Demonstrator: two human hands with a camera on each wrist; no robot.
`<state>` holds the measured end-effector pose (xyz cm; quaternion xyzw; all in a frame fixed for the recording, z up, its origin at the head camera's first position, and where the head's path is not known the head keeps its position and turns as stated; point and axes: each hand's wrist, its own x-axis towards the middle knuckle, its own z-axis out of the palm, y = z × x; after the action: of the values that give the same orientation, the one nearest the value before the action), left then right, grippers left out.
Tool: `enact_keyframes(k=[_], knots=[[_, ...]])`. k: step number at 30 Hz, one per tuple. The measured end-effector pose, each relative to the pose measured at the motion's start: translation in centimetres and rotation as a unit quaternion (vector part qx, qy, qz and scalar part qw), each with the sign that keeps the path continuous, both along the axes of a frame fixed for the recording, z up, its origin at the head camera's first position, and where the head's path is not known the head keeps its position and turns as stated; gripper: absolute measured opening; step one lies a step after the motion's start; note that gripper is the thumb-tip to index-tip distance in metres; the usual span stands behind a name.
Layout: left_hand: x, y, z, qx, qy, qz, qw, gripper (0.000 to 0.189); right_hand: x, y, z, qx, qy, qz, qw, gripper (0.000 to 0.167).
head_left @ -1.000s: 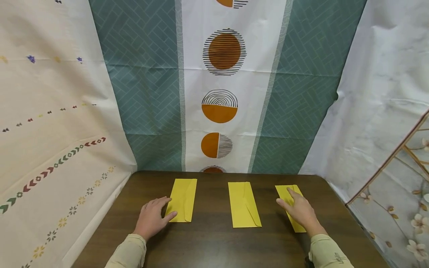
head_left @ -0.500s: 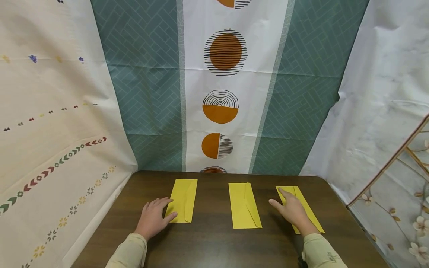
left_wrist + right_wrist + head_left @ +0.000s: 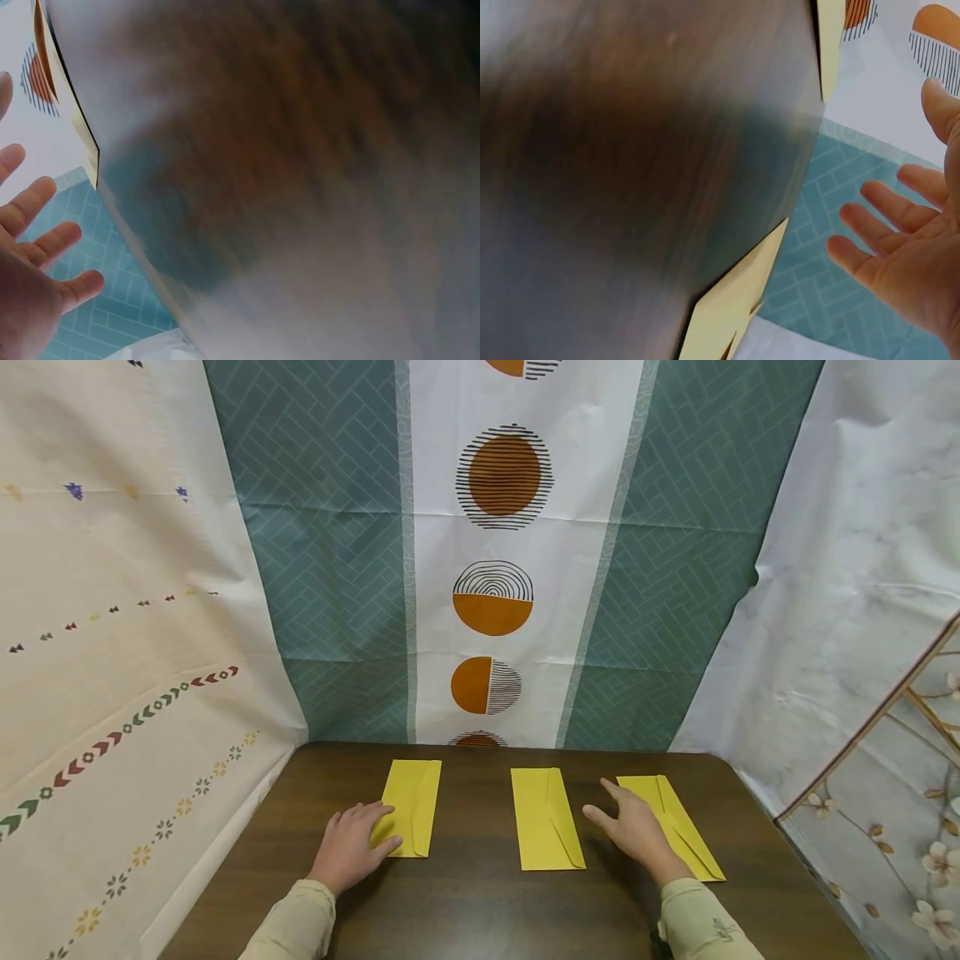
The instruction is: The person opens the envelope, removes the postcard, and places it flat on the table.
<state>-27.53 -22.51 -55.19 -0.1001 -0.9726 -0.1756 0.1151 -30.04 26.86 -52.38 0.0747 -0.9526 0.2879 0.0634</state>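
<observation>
Yellow leftmost envelope (image 3: 420, 797) — partly hidden by the left hand (image 3: 349, 846)

2 envelopes (image 3: 416, 797) (image 3: 678, 822) partly behind the hands (image 3: 351, 847) (image 3: 637, 831)

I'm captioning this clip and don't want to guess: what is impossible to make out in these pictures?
Head view:
- Part of the left envelope's outer edge, behind the left hand.
- Part of the right envelope's inner edge, behind the right hand.
- The table's near edge, cut off by the frame's bottom.
- The mark on the right sleeve, too small to read.

Left wrist view: table grain, blurred.
</observation>
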Motion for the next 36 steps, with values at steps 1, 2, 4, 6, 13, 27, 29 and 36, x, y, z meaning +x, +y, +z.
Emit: enact_keyframes(k=[1,2,4,6,13,27,29,36], knots=[[0.0,0.0,-0.1,-0.001,0.0,0.0,1.0,0.055,0.0,-0.2,0.0,-0.001,0.001,0.003,1.0,0.083],[-0.1,0.0,-0.1,-0.002,-0.001,0.0,1.0,0.055,-0.1,-0.5,0.1,-0.002,0.002,0.005,1.0,0.083],[-0.1,0.1,-0.2,-0.003,-0.004,0.0,1.0,0.055,-0.1,-1.0,0.1,-0.006,0.002,0.007,1.0,0.082],[-0.1,0.1,-0.2,-0.006,-0.01,0.0,0.9999,0.055,-0.2,-1.4,0.1,-0.009,0.0,0.011,0.9999,0.08],[-0.1,0.2,-0.2,-0.012,-0.015,-0.002,0.9998,0.054,-0.6,-2.7,-0.1,-0.014,-0.003,0.015,0.9998,0.075],[-0.2,0.3,-0.3,-0.017,-0.012,-0.001,0.9998,0.047,-0.8,-5.6,-0.1,-0.016,-0.017,0.024,0.9994,0.077],[-0.2,0.3,-0.4,-0.019,-0.01,-0.002,0.9998,0.046,-0.9,-6.0,0.0,-0.02,-0.018,0.026,0.9993,0.077],[-0.4,0.2,-0.7,-0.026,-0.009,-0.001,0.9996,0.045,-1.1,-7.7,0.3,-0.023,-0.016,0.038,0.9989,0.073]])
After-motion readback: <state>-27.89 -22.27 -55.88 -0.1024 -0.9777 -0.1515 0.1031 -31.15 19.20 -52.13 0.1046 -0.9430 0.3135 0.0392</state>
